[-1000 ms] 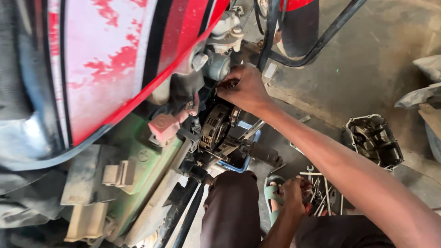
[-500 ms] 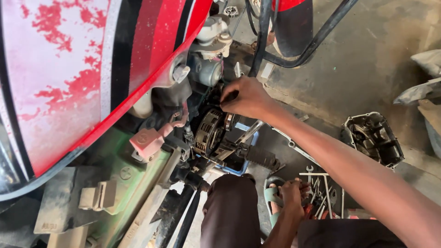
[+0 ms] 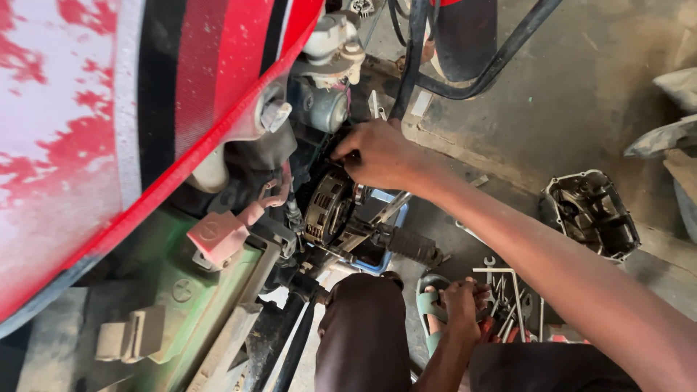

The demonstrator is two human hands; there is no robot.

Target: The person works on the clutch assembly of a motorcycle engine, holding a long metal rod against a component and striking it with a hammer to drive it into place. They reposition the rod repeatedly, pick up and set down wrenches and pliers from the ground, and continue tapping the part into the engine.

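Observation:
A red-and-white motorcycle tank [image 3: 145,109] fills the left of the view. Below it sits the open engine with its round clutch assembly [image 3: 327,210] exposed. My right hand [image 3: 381,154] reaches in from the lower right, just above the clutch. Its thumb and fingers are pinched on a small dark part [image 3: 338,154] at the engine's edge. My left hand [image 3: 465,297] is low by my knee [image 3: 363,327], fingers curled over a pile of metal tools [image 3: 508,305] on the floor. What it grips, if anything, is hidden.
A detached engine cover [image 3: 592,214] lies on the concrete floor at the right. Black hoses [image 3: 465,80] and a tyre cross the top. A footpeg [image 3: 410,245] sticks out under the clutch. My green sandal [image 3: 428,305] is beside the tools. A green frame panel [image 3: 181,290] is at the lower left.
The view has swung so the tank fills more of the left. My right hand stays at the engine above the clutch. My left hand stays on the tools.

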